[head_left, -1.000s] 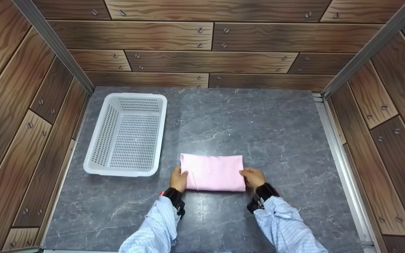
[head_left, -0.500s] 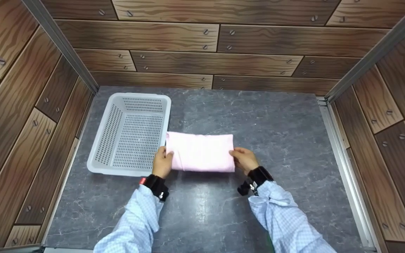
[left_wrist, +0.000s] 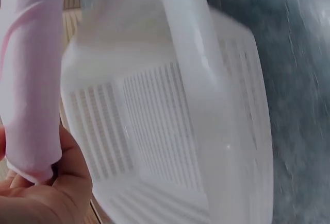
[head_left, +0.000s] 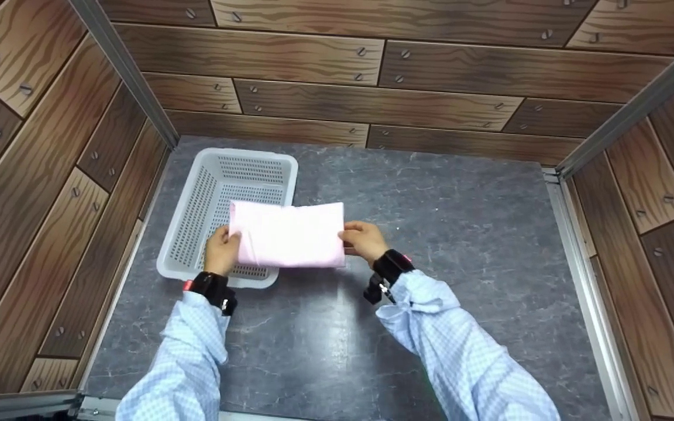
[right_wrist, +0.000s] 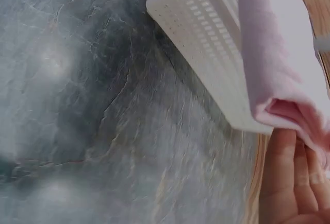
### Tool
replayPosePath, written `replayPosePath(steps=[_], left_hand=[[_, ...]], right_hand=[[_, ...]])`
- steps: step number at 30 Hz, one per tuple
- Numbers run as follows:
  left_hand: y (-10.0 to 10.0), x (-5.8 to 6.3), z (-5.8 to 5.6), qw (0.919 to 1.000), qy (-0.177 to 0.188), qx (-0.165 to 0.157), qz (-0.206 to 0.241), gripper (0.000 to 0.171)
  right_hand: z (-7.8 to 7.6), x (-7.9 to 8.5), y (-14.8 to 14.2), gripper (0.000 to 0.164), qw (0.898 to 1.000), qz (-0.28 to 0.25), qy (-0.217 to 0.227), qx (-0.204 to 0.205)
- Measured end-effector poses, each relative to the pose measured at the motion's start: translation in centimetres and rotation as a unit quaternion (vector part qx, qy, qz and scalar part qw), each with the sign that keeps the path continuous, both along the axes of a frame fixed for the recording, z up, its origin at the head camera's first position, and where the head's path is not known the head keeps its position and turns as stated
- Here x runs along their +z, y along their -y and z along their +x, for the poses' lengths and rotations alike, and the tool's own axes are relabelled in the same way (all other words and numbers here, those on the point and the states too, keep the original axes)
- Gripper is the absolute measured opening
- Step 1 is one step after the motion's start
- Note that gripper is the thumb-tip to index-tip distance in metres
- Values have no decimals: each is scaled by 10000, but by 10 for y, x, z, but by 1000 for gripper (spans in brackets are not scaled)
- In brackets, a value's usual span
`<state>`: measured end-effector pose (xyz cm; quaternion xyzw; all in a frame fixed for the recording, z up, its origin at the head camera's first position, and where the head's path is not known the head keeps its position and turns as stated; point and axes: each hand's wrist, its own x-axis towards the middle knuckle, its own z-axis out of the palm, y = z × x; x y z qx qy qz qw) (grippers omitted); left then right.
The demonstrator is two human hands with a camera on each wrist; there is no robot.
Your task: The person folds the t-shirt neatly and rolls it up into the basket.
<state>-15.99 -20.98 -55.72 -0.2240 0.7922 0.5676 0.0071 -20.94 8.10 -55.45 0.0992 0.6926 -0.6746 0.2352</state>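
Observation:
A folded pink cloth (head_left: 290,235) is held up level between both hands, its left half over the white plastic basket (head_left: 182,242). My left hand (head_left: 221,251) pinches the cloth's left end, thumb on top and fingers beneath. At the other end my right hand (head_left: 366,240) grips the edge, thumb above. In the left wrist view the rolled fold of the pink cloth (left_wrist: 33,80) hangs beside the basket (left_wrist: 201,64). The right wrist view shows the open layers at the cloth's end (right_wrist: 283,105), with fingers (right_wrist: 281,177) under them.
The basket has slotted walls and stands on the left of the grey marbled table (head_left: 460,234). Wood-plank panels (head_left: 313,99) enclose the back and both sides. A metal rail (head_left: 594,304) runs along the right edge.
Both hands have lifted the folded cloth off the table and carried it left and away from the body, until it overlaps the basket. The head view has shifted slightly.

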Motion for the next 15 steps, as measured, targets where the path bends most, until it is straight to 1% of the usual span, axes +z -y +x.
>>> replayPosePath(steps=[5, 8, 12, 15], left_hand=[[27, 6, 3, 9998, 183, 49, -109, 34], [41, 8, 3, 9991, 297, 78, -284, 34], [58, 8, 2, 9975, 392, 181, -563, 34], [69, 8, 3, 9963, 502, 257, -652, 38]], right_hand=[[-2, 2, 31, 35, 9994, -9, -281, 199], [-3, 1, 49, 35, 9988, 33, -391, 288], [-4, -2, 71, 33, 9979, 140, -535, 329], [-2, -4, 85, 32, 9973, 263, -605, 333]])
